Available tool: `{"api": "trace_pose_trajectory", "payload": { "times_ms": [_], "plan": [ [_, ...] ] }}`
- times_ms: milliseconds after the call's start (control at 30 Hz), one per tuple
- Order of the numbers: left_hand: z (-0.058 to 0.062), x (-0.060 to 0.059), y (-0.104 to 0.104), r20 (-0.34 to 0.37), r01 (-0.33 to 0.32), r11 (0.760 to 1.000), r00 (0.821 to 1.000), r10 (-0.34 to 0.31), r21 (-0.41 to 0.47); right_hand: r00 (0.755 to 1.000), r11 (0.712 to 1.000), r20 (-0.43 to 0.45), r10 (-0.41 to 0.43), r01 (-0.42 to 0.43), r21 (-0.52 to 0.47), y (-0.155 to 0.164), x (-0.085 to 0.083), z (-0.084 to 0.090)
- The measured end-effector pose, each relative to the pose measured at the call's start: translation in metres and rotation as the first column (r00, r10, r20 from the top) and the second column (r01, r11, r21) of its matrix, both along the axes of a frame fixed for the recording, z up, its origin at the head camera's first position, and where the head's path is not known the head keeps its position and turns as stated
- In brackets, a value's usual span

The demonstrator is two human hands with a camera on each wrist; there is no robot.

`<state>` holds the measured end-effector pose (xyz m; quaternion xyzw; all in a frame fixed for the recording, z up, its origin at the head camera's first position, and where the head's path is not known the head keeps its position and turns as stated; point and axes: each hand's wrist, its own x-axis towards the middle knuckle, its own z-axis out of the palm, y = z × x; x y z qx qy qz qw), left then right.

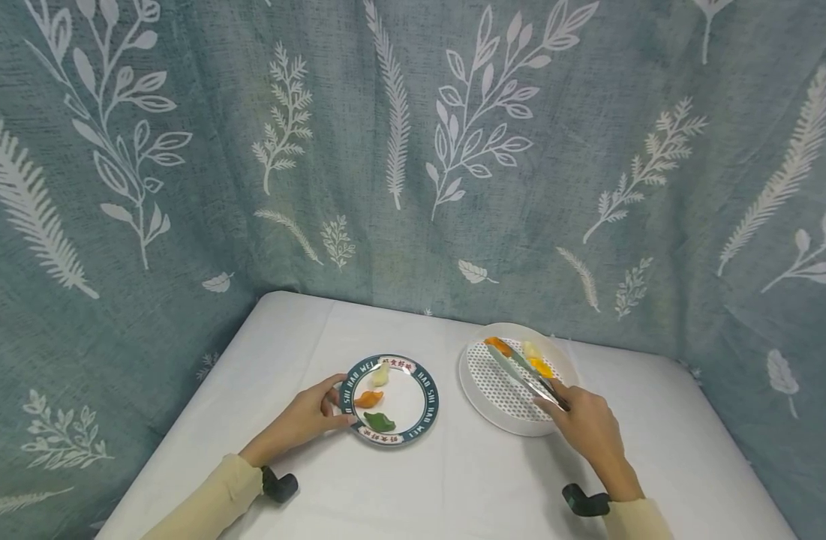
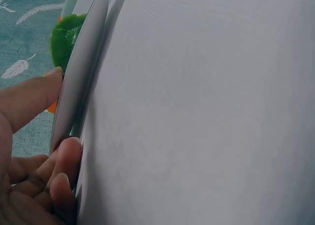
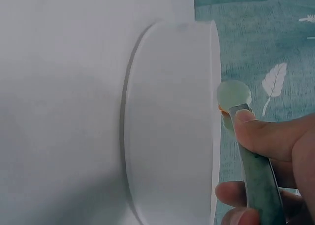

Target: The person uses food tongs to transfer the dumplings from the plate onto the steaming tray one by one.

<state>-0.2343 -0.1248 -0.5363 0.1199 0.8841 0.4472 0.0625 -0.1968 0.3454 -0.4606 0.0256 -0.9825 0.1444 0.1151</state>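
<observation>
My left hand (image 1: 304,414) grips the left rim of a round plate (image 1: 407,397) with a dark teal lettered border. In the left wrist view the thumb lies at the rim and the other fingers curl below the plate. A pale dumpling (image 1: 381,374), an orange dumpling (image 1: 368,399) and a green dumpling (image 1: 379,422) lie along its left half. My right hand (image 1: 591,424) holds metal tongs (image 1: 524,377) over a white round steamer tray (image 1: 479,409). The tongs' tips are at an orange dumpling (image 1: 497,345); beside it lie a pale dumpling (image 1: 531,350) and a yellow dumpling (image 1: 541,367).
A white cloth covers the table (image 1: 304,337). A blue-green curtain (image 1: 358,247) with white leaf prints hangs behind and along the sides. Between plate and tray runs a strip of cloth. The tray's tall side wall (image 3: 172,116) fills much of the right wrist view.
</observation>
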Motion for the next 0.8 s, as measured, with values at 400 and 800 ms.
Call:
{"api": "trace_pose_trajectory", "payload": {
  "times_ms": [400,800],
  "plan": [
    [0.000,-0.001,0.001,0.005,0.008,1.000,1.000,-0.008,0.018,0.999,0.999,0.033,-0.032,0.032,0.006,0.023,-0.010,-0.004],
    [-0.002,-0.001,0.000,0.002,-0.004,1.000,1.000,0.004,0.012,0.987,0.995,0.125,-0.097,0.096,0.010,0.031,-0.018,-0.006]
  ]
}}
